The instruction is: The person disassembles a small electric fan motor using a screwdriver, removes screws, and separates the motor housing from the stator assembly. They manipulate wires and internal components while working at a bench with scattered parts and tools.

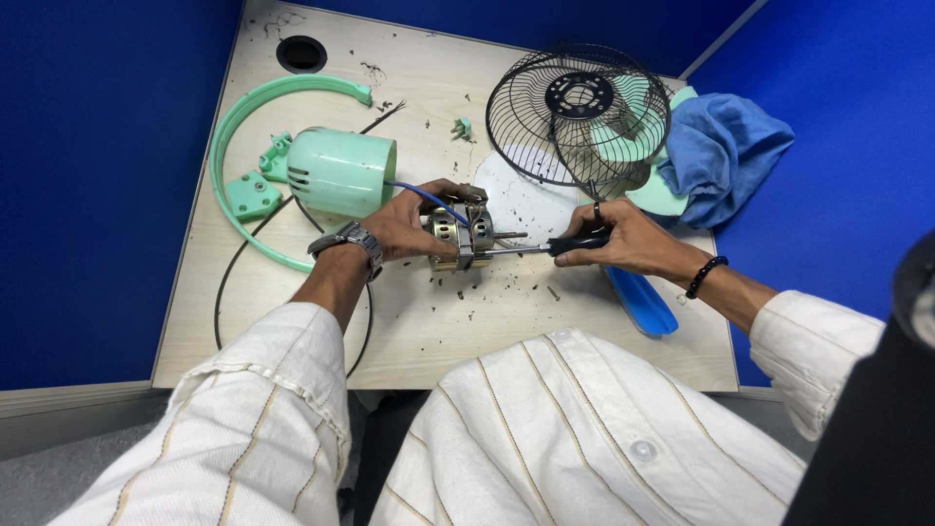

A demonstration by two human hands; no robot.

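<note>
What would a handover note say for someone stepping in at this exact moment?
Left hand grips the fan motor on the desk. Right hand holds a screwdriver, tip at the motor.
Done: mint motor housing is off, wire grille set aside by the blue cloth.
Left: motor not yet apart; blue wire joins it to the housing.
</note>
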